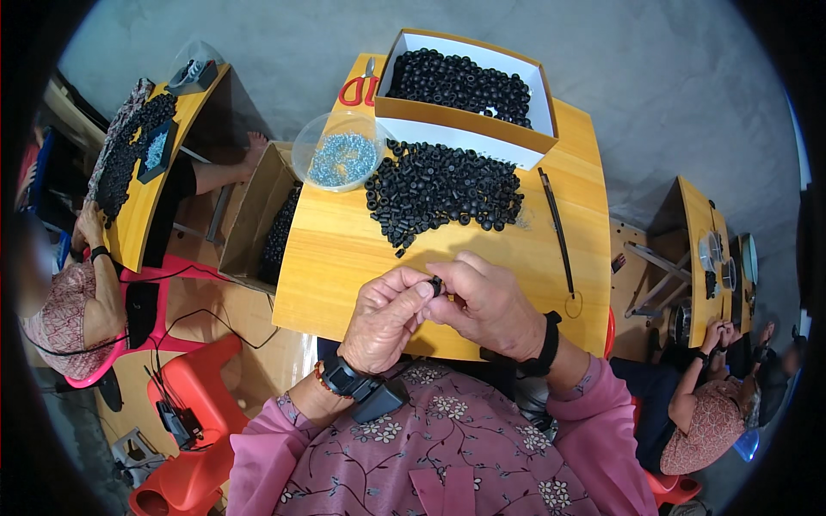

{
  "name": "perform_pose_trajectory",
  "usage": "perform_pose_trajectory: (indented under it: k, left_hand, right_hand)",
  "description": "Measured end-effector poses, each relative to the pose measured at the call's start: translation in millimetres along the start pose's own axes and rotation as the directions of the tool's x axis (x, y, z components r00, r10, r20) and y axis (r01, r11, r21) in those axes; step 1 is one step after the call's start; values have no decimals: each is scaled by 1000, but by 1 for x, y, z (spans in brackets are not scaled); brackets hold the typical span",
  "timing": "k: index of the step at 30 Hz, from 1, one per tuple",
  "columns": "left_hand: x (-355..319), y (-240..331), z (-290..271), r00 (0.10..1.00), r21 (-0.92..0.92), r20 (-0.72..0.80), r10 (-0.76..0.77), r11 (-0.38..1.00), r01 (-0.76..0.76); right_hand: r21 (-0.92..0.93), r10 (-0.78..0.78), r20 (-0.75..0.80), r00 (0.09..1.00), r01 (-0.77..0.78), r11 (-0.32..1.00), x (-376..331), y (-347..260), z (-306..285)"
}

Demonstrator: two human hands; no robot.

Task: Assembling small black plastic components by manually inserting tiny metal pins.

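Observation:
A small black round part is pinched between the fingertips of my left hand and my right hand, over the near edge of the yellow wooden table. Both hands are closed on it, and my fingers cover much of it. Just beyond lies a loose pile of small black parts. Behind the pile stands a brown and white box with many round black pieces inside. To the left of the pile, a clear round tub holds small silvery-blue metal pieces.
Red-handled scissors lie beside the box. A thin black stick rests at the table's right. On the floor at left is a cardboard box of black parts, near a red stool. People sit at other tables on both sides.

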State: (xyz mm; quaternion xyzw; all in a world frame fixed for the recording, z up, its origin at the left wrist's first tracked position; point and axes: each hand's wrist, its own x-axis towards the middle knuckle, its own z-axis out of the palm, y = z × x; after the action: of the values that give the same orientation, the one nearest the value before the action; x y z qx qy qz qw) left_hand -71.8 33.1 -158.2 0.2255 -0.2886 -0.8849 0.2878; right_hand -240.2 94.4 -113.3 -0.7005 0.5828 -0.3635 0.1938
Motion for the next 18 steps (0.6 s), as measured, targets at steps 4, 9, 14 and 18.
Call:
perform_pose_trajectory:
  k: [4, 9, 14, 18]
  left_hand:
    - [-1, -1, -3, 1000, 0, -2, 26, 1000, -26]
    - [2, -2, -7, 997, 60, 10, 71, 996, -71]
    - [4, -5, -7, 986, 61, -3, 168, 984, -168]
    - [4, -4, -10, 987, 78, -18, 160, 984, -158]
  right_hand:
    - [-49, -56, 74, 996, 59, 997, 1, 2, -4]
    - [-180, -105, 88, 991, 120, 976, 3, -3, -2]
    - [-288, -95, 125, 988, 127, 949, 7, -6, 4]
    - [-291, -128, 139, 982, 164, 943, 6, 2, 13]
